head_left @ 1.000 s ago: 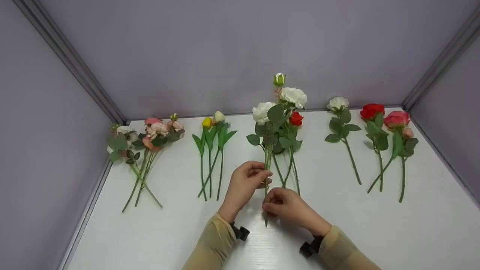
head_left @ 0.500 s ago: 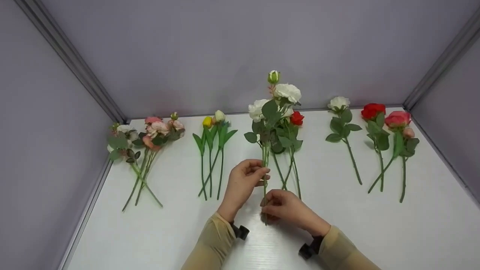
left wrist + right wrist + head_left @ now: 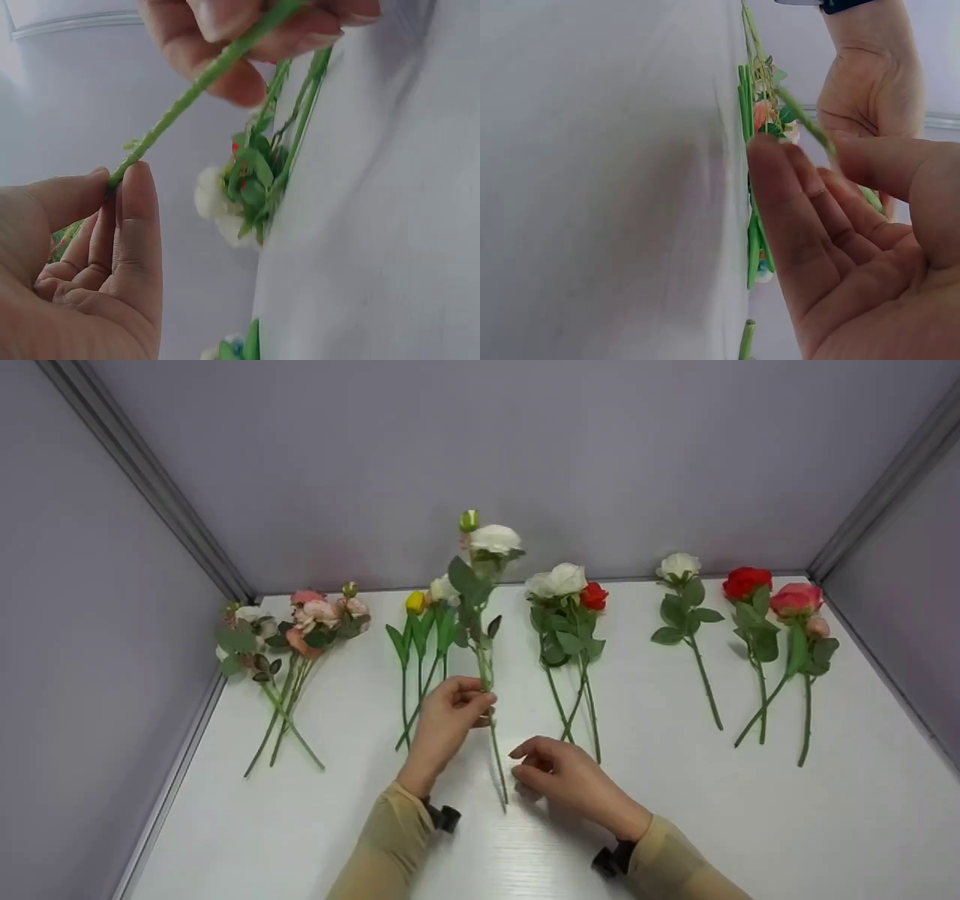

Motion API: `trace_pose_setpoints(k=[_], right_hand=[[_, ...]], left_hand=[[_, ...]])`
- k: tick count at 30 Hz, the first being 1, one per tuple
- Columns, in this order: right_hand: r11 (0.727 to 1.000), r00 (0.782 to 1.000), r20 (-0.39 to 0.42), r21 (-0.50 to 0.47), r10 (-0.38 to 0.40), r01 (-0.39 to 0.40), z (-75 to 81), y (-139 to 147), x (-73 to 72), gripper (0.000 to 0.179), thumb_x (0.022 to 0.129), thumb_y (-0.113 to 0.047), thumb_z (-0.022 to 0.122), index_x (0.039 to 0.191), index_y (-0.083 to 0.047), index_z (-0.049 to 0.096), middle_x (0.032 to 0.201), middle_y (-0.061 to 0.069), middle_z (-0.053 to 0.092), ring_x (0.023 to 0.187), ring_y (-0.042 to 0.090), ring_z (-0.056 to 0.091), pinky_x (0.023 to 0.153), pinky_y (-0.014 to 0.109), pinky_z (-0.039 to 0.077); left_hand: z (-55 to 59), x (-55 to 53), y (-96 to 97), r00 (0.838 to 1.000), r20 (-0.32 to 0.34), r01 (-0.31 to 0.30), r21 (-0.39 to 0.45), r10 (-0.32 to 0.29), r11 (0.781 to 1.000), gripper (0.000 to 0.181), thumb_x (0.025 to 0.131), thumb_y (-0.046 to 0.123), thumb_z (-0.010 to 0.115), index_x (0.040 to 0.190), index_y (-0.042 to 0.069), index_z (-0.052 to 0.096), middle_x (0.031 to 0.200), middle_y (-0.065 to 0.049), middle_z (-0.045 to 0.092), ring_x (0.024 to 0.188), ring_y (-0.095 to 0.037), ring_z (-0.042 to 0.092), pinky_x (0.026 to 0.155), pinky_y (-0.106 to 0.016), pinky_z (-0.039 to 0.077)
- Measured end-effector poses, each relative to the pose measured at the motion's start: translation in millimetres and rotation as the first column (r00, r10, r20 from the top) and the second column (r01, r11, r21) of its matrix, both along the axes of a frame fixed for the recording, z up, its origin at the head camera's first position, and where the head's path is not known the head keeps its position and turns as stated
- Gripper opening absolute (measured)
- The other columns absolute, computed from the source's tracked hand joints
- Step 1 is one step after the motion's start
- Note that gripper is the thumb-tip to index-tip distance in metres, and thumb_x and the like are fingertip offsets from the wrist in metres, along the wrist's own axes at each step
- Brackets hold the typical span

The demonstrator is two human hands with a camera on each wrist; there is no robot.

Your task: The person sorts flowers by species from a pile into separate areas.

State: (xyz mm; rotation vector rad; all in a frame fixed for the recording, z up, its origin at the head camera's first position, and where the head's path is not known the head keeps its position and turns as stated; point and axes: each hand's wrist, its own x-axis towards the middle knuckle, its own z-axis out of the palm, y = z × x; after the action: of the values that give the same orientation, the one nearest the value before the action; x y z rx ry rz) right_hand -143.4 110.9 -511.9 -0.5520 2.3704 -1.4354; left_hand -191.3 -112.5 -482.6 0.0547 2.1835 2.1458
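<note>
My left hand point(image 3: 450, 724) pinches the green stem of a white artificial flower spray point(image 3: 495, 540) between thumb and fingers. The spray stands nearly upright, with a white bloom, a bud and dark green leaves on top. In the left wrist view the stem point(image 3: 187, 97) runs from the pinching fingertips point(image 3: 139, 180) up past the other hand. My right hand point(image 3: 570, 781) is just right of the stem's lower end, its fingers loosely bent and apart from it. The right wrist view shows nothing held between thumb and fingers point(image 3: 780, 202).
Behind my hands lie white roses point(image 3: 566, 579) and a red rose point(image 3: 594, 596). Tulips point(image 3: 415, 602) are partly covered by the spray. Pink flowers point(image 3: 315, 619) lie left; a white rose point(image 3: 679, 566), red flower point(image 3: 746, 583) and pink flower point(image 3: 795, 598) lie right. Grey panels point(image 3: 525, 450) surround the table.
The left hand has moved left with the white flower spray, uncovering the white roses behind. The right hand has let go of the stem and stays nearly in place, fingers spread wider.
</note>
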Motion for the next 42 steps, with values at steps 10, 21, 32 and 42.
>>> trace_pose_setpoints(k=[10,21,32,42], right_hand=[[0.963,0.912,-0.391,0.270,0.126,-0.017,30.6,-12.4,-4.3,0.043,0.103,-0.040,0.064,0.137,-0.013,0.063,0.137,0.002,0.062,0.134,0.022,0.053,0.108,0.041,0.046],[0.839,0.667,-0.599,0.539,0.443,-0.073,47.0,-64.7,-11.3,0.072,0.103,-0.054,0.054,0.162,-0.018,0.033,0.167,0.011,0.027,0.155,0.032,0.014,0.124,0.051,0.017],[0.822,0.723,-0.523,0.559,0.451,-0.109,34.3,-50.9,-8.9,0.068,0.105,-0.052,0.053,0.161,-0.018,0.034,0.165,0.013,0.031,0.155,0.033,0.014,0.124,0.050,0.017],[0.874,0.807,-0.526,0.486,0.267,0.028,28.0,-1.2,-33.5,0.056,0.104,-0.041,0.061,0.150,-0.012,0.053,0.154,0.014,0.048,0.147,0.039,0.034,0.120,0.055,0.026]], left_hand=[[25.6,-19.2,-168.8,0.955,0.131,-0.231,-0.232,0.266,0.945,0.043,0.102,0.015,0.066,0.137,-0.007,0.053,0.124,-0.024,0.063,0.107,-0.029,0.068,0.085,-0.030,0.059],[4.1,-39.4,-214.3,0.915,0.244,-0.194,-0.431,0.321,0.881,0.040,0.101,0.012,0.064,0.130,-0.015,0.057,0.114,-0.022,0.065,0.078,-0.011,0.071,0.074,-0.024,0.060],[9.2,-27.2,-222.2,0.952,0.124,-0.111,-0.713,0.281,0.692,0.035,0.101,0.025,0.067,0.111,-0.008,0.072,0.078,-0.013,0.073,0.067,-0.018,0.067,0.071,-0.034,0.050],[23.7,-17.2,-189.4,0.969,-0.185,-0.244,-0.812,0.162,0.530,0.051,0.104,0.035,0.061,0.135,-0.005,0.057,0.123,-0.023,0.061,0.104,-0.037,0.062,0.085,-0.054,0.052]])
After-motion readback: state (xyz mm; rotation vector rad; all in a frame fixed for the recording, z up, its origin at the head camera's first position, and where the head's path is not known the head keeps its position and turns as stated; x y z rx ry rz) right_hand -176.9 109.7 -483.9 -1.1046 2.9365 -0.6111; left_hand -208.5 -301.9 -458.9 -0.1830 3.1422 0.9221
